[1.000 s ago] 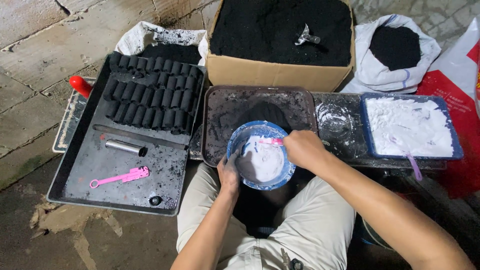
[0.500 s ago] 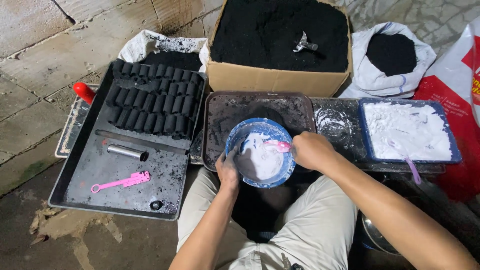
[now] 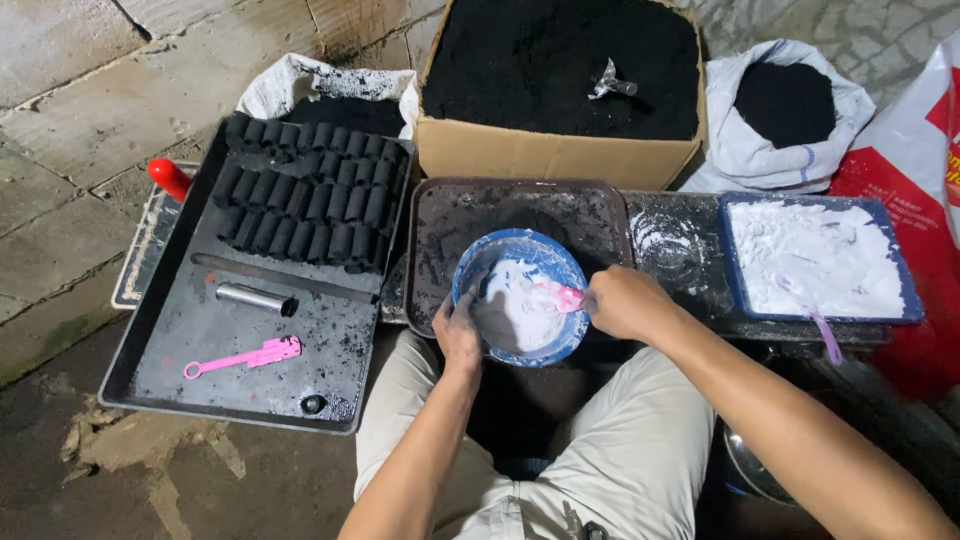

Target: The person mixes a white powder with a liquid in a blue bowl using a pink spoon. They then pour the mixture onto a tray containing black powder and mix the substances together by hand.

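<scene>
My left hand grips the near left rim of a blue bowl that holds white paste. My right hand is closed on a pink spoon whose head dips into the paste at the bowl's right side. The bowl rests at the front edge of a dark, soot-covered tray above my knees.
A large black tray on the left carries rows of black cylinders, a metal tube and a pink scoop. A cardboard box of black powder stands behind. At right sits a blue tray of white powder, with a white sack and a red bag.
The spoon in my right hand has shifted a little inside the bowl, towards its right side. My left hand stays on the rim. The view has moved slightly.
</scene>
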